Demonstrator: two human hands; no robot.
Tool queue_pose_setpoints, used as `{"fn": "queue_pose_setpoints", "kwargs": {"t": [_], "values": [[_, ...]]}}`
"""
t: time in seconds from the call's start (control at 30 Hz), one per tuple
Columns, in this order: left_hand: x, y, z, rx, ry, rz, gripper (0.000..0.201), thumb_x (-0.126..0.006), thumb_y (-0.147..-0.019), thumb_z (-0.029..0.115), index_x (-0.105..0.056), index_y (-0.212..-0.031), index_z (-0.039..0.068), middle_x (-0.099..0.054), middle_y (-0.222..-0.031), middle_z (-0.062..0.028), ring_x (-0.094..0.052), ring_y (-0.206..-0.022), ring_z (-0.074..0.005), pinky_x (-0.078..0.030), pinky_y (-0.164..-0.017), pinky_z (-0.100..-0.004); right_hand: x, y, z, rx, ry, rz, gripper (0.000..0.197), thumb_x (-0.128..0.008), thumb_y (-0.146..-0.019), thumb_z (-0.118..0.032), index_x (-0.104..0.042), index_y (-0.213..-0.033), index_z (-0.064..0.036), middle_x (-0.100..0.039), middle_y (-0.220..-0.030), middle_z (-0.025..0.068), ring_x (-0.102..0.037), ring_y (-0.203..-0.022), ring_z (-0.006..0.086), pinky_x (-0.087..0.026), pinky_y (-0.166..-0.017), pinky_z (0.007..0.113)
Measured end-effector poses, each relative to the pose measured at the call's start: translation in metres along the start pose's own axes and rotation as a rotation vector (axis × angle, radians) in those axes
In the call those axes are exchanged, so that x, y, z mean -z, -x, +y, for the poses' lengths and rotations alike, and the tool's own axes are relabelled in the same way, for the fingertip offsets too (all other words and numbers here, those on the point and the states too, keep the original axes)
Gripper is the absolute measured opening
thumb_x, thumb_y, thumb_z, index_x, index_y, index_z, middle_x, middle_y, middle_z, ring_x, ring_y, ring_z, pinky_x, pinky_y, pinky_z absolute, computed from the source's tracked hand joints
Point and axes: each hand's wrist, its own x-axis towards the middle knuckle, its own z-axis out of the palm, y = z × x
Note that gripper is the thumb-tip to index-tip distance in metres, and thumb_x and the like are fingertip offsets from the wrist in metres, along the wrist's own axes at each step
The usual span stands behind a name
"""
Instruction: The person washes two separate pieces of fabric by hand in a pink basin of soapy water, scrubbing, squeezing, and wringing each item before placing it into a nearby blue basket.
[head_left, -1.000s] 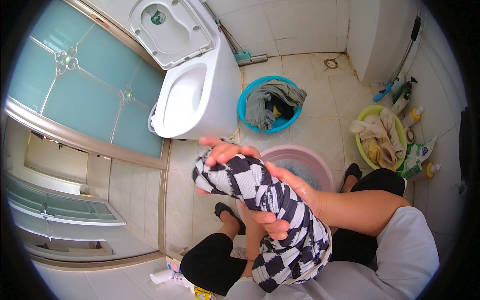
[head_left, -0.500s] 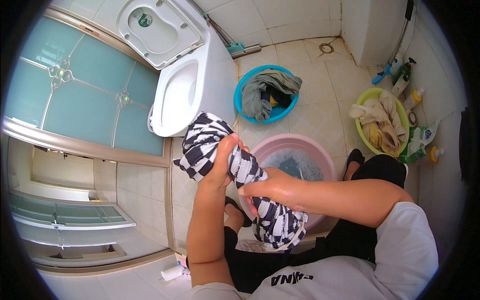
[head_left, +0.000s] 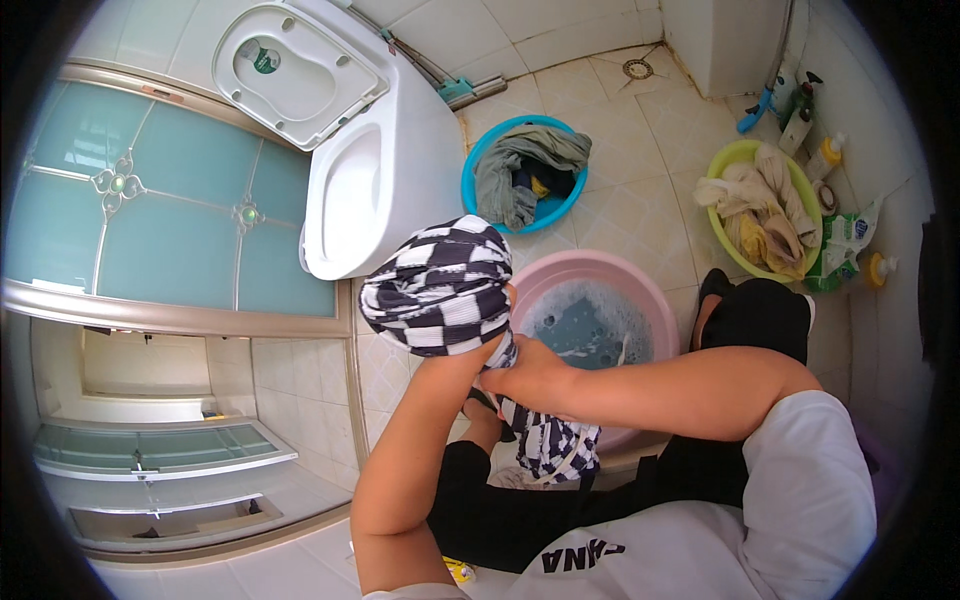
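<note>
A black-and-white checkered cloth is bunched and twisted between my hands, above and just left of the pink basin. My left hand is closed round its twisted middle, mostly hidden under the bulging upper end. Close beside it, my right hand grips the cloth too, thumb toward the left hand. Below the right hand the cloth's lower end hangs loose in folds over my lap. Bluish sudsy water stands in the basin.
Beyond the basin a blue basin holds grey-green clothes. To the right, a yellow-green basin holds beige fabric, with several bottles along the wall. A white toilet with raised lid stands left, near teal glass door panels.
The cloth's upper end has swung right and now bulges over my left hand, which has turned with it. The hands are closer together, and the view has shifted slightly.
</note>
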Motion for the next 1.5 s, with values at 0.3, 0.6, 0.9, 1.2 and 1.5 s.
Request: {"fn": "queue_pose_setpoints", "kwargs": {"t": [0.3,0.6,0.9,1.2,1.5], "values": [[-0.02,-0.011,0.021,0.027,-0.017,-0.117,0.02,-0.056,-0.07,0.016,-0.059,-0.086,0.006,-0.058,-0.09,-0.0102,-0.052,-0.089,-0.0281,-0.041,-0.078,-0.0379,-0.001,-0.009,0.019,0.065,0.258,0.183,0.056,-0.065,-0.069,-0.03,-0.05,-0.105,0.0104,-0.058,-0.101,0.0221,-0.057,-0.095,0.0274,-0.043,-0.082,0.032],[-0.024,-0.003,0.009,-0.141,-0.01,-0.041,0.021,-0.056,-0.067,0.016,-0.059,-0.086,0.006,-0.057,-0.089,-0.0112,-0.053,-0.085,-0.0281,-0.042,-0.077,-0.0381,0.005,-0.011,0.022,-0.137,-0.074,-0.15,0.037,-0.068,-0.07,-0.023,-0.058,-0.096,0.0025,-0.06,-0.088,0.012,-0.06,-0.078,0.0201,-0.047,-0.069,0.031],[0.049,-0.012,-0.011,1.075,1.25,-0.329,0.029,-0.062,-0.078,0.027,-0.059,-0.093,0.003,-0.061,-0.083,-0.0043,-0.058,-0.069,-0.0131,-0.048,-0.061,-0.0263,0.009,0.006,-0.037,0.172,-0.396,-0.196,0.101,-0.071,-0.072,-0.035,-0.001,-0.137,-0.0016,-0.032,-0.128,0.0213,-0.036,-0.118,0.0251,-0.033,-0.097,0.035],[0.098,-0.038,0.018,0.751,0.171,-1.015,0.089,-0.056,-0.062,0.072,-0.06,-0.099,-0.008,-0.06,-0.096,-0.0248,-0.059,-0.094,-0.0298,-0.045,-0.08,-0.0318,0.009,0.012,-0.034,0.304,-0.098,-0.226,0.088,-0.067,-0.069,-0.055,-0.03,-0.122,0.0035,-0.051,-0.106,0.0173,-0.051,-0.098,0.0175,-0.038,-0.089,0.031],[0.091,-0.046,-0.005,0.393,0.429,-0.732,0.052,-0.055,-0.082,0.046,-0.056,-0.077,-0.005,-0.058,-0.073,-0.0118,-0.056,-0.074,-0.0175,-0.043,-0.064,-0.0306,0.004,0.017,-0.033,-0.141,-0.199,-0.317,0.08,-0.061,-0.073,-0.05,-0.032,-0.125,0.0045,-0.041,-0.125,0.0197,-0.039,-0.117,0.0257,-0.033,-0.094,0.036]]}}
